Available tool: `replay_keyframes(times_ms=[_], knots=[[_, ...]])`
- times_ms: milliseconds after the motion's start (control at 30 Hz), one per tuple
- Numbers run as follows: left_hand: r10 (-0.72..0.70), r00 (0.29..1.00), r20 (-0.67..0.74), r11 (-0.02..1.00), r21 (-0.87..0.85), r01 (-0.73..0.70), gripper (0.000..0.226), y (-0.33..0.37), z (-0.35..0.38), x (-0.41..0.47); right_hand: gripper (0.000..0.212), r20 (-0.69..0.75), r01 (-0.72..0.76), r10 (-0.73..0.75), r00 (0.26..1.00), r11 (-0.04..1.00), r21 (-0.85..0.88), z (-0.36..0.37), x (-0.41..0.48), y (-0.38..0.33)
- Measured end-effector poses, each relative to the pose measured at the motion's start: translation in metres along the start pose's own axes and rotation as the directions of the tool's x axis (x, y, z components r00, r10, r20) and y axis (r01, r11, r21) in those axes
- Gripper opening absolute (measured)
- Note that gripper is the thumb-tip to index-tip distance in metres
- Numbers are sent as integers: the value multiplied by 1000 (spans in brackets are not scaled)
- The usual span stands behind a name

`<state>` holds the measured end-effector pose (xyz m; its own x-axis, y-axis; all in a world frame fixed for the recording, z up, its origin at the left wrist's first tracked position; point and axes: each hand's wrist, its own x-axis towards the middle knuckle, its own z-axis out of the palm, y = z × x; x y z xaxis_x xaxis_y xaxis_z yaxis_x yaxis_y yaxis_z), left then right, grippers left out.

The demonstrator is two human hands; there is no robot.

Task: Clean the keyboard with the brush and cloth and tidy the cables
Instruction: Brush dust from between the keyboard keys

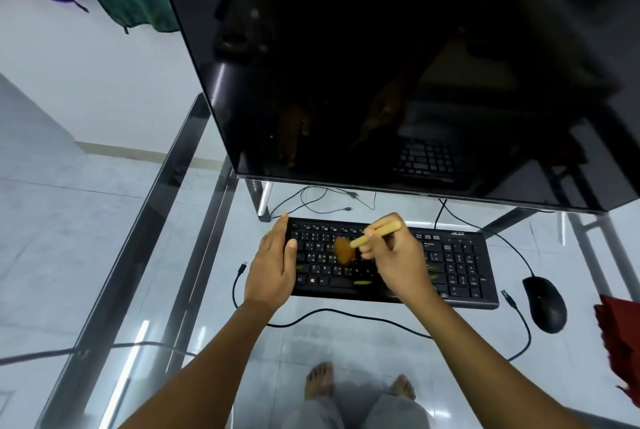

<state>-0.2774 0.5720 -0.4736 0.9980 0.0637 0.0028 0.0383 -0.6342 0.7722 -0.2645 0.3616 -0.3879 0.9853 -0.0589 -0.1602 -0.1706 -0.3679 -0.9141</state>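
Observation:
A black keyboard [457, 266] lies on the glass desk in front of the monitor. My left hand [272, 264] rests flat on its left end, thumb on the keys, holding it steady. My right hand [398, 255] grips a brush by its pale wooden handle [377, 233]; the brown bristles [344, 250] touch the letter keys in the middle. A black cable [346, 313] with USB plugs at both ends loops across the desk in front of the keyboard. A thinner cable [311, 202] lies tangled behind it. A red cloth [620, 342] sits at the right edge.
A large dark monitor [398, 65] looms over the back of the desk on metal legs. A black mouse [545, 304] sits right of the keyboard, its wire running behind. The glass desk [173, 255] has a metal frame at left. My feet show below the glass.

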Motion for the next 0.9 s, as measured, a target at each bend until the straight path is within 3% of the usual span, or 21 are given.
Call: replay_keyframes(times_ms=[100,133,167,233,267,300,367,400,433,500,533,567,600,633,667,733,767,800,833,867,900], knots=[[-11,1000,1,1000,-8,11,53,-4,0,0,10,337,-103,95,937,995,6,15,-16,-6],[-15,1000,6,1000,-18,15,54,-7,0,0,11,373,-78,91,923,996,-50,19,-19,-3],[-19,1000,12,999,-33,19,56,-8,-1,-1,14,327,-38,61,943,996,-75,20,-18,1],[-25,1000,19,998,-64,26,57,-8,-2,-1,15,55,77,-73,996,992,-95,19,-14,0],[-25,1000,18,997,-68,27,57,-7,-2,-1,14,1,93,-93,996,993,-71,20,-14,0],[-24,1000,14,998,-62,25,58,-6,-2,0,14,25,86,-85,996,996,-36,22,-15,-3],[-18,1000,6,999,-41,18,58,-5,-2,-1,17,296,30,-16,955,999,-45,32,-22,-6],[-14,1000,4,999,-35,15,58,-6,-2,-2,19,345,44,-11,939,995,-90,35,-24,-4],[-12,1000,3,999,-34,13,58,-6,-2,-2,19,308,64,-30,951,993,-102,35,-21,-1],[-14,1000,6,999,-33,14,57,-6,-2,-2,16,30,107,-105,994,990,-94,28,-12,-2],[-14,1000,1,1000,-27,14,56,-5,-1,-1,14,-38,102,-104,994,993,-63,25,-10,-2],[-10,1000,-8,1000,-16,10,56,-5,0,-1,13,-18,80,-80,997,996,-45,25,-10,-4],[-5,1000,-13,1000,-5,5,55,-5,0,-1,12,110,60,-53,993,997,-54,25,-13,-5],[-4,1000,-14,1000,-1,4,55,-4,-1,-2,12,235,87,-47,971,983,-164,25,-14,-3],[-6,1000,-10,1000,-2,6,55,-4,-2,-2,12,268,123,-56,962,964,-238,23,-14,-1],[-10,1000,5,1000,-7,10,55,-3,-2,-3,14,50,105,-96,994,963,-250,12,-6,3],[-13,1000,5,1000,-12,13,57,-3,-2,-3,14,-89,89,-105,990,982,-166,7,-4,3],[-17,1000,-1,1000,-19,17,59,-3,-1,-3,13,-117,55,-64,991,995,-84,5,-3,4],[-23,1000,-8,1000,-22,23,61,-3,1,-4,11,-31,2,-2,1000,1000,-9,6,-5,0],[-27,1000,-12,999,-17,27,62,-5,2,-4,10,157,-70,69,985,998,4,10,-9,0],[-30,1000,-10,1000,-8,30,63,-7,2,-4,10,296,-113,121,948,993,-46,14,-12,1]])
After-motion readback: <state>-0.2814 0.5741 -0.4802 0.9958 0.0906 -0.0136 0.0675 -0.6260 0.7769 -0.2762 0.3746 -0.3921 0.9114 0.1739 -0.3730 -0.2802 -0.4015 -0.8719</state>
